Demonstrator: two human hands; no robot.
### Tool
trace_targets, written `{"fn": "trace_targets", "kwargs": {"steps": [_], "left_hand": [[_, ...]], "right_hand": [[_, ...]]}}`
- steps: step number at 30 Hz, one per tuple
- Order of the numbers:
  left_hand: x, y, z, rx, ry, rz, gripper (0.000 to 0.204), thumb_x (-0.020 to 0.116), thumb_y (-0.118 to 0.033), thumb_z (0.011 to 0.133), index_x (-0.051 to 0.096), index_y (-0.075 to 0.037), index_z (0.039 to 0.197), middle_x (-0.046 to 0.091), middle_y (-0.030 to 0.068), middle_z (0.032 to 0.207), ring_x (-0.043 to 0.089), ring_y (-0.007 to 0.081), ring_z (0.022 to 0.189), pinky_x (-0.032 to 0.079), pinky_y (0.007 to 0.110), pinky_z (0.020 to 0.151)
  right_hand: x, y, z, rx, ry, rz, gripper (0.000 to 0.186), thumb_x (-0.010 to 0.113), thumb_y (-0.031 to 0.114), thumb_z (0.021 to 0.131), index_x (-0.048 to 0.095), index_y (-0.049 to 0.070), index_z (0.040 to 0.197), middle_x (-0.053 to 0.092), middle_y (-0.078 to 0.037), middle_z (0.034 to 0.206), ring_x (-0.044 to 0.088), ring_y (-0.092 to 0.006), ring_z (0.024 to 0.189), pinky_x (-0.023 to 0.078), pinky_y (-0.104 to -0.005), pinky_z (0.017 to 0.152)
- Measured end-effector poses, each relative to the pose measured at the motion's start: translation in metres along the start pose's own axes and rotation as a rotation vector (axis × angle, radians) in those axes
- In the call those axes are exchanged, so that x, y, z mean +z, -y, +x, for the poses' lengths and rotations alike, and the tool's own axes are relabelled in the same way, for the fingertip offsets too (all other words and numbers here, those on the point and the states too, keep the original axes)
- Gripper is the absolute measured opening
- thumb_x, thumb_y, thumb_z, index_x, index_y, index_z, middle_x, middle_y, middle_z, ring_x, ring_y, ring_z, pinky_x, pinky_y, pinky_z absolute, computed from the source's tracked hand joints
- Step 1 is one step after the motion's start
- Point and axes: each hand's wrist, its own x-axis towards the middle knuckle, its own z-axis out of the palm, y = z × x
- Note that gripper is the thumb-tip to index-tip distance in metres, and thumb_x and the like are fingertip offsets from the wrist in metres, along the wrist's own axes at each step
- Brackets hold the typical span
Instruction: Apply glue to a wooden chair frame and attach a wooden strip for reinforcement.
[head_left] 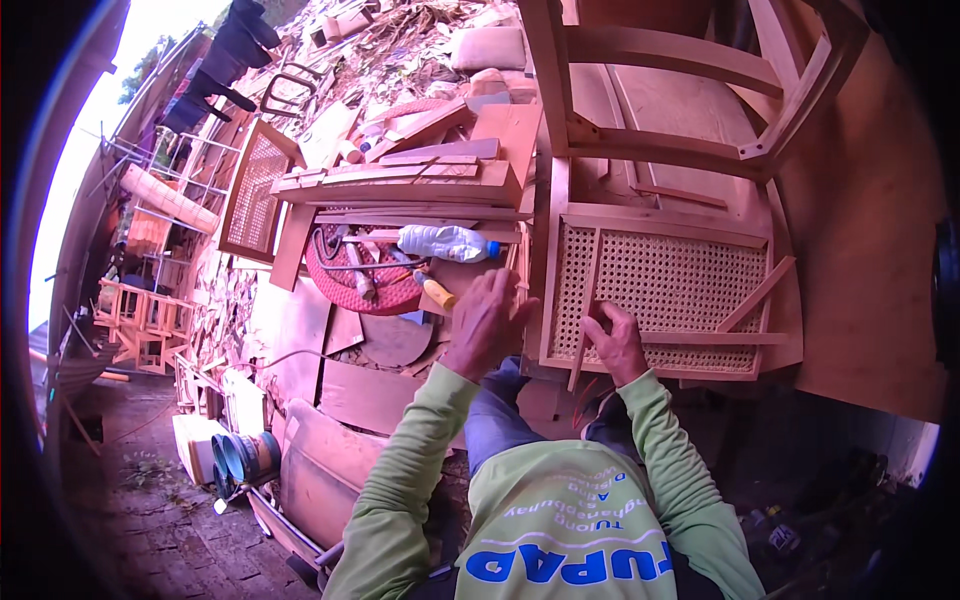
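Thin wooden strip (pixel 595 270) lies across a cane-webbed frame (pixel 680 290) at the right hand (pixel 618 346)

The person's right thumb and forefinger are bent close together at the strip's edge, low on the cane; whether they pinch it or merely touch it cannot be told. The left hand (pixel 482 325) has its fingers extended and the thumb apart, with nothing seen in its grasp, near a yellow-handled tool (pixel 436 291).

The strip is narrow, straight and pale brown, slanting over the left part of the webbing, its near end jutting past the frame's rail. The webbing is cream with an even pattern of small holes. A longer slat (pixel 712 339) and a short slat (pixel 757 295) lie toward the right side.

The light-green shirt (pixel 560 515) carries bold blue capitals, with smaller blue and white lettering beside them.

Beyond the cane-webbed frame stands a wooden chair frame (pixel 665 143). To the left, a clear plastic bottle (pixel 443 243) with a blue cap lies near a red woven round (pixel 335 288) and stacked boards (pixel 400 187). Farther left, another cane panel (pixel 257 190) leans upright, buckets (pixel 250 456) sit together, and paving (pixel 165 520) covers the ground; dark clothes (pixel 215 72) hang at the upper left.
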Motion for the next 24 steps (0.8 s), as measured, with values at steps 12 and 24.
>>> {"fn": "trace_targets", "kwargs": {"steps": [12, 24], "left_hand": [[-0.036, 0.135, 0.09, 0.231, 0.541, 0.586, 0.075, 0.083, -0.026, 0.069, 0.055, -0.011, 0.136, 0.06, 0.0146, 0.124, 0.052, 0.0346, 0.124, 0.043, 0.05, 0.101], [-0.073, 0.114, 0.085, 0.128, 0.465, 0.253, 0.062, 0.082, -0.027, 0.077, 0.047, -0.01, 0.126, 0.071, 0.0231, 0.1, 0.067, 0.0482, 0.089, 0.05, 0.058, 0.069]], "right_hand": [[-0.003, 0.005, -0.032, 0.079, 0.313, 0.409, 0.034, 0.066, -0.007, 0.093, 0.066, -0.001, 0.126, 0.072, -0.006, 0.115, 0.068, -0.0167, 0.11, 0.053, -0.0314, 0.101], [-0.002, -0.005, -0.032, 0.007, 0.387, 0.638, 0.031, 0.065, -0.005, 0.095, 0.068, -0.001, 0.126, 0.071, -0.008, 0.121, 0.067, -0.0185, 0.115, 0.052, -0.0343, 0.105]]}}
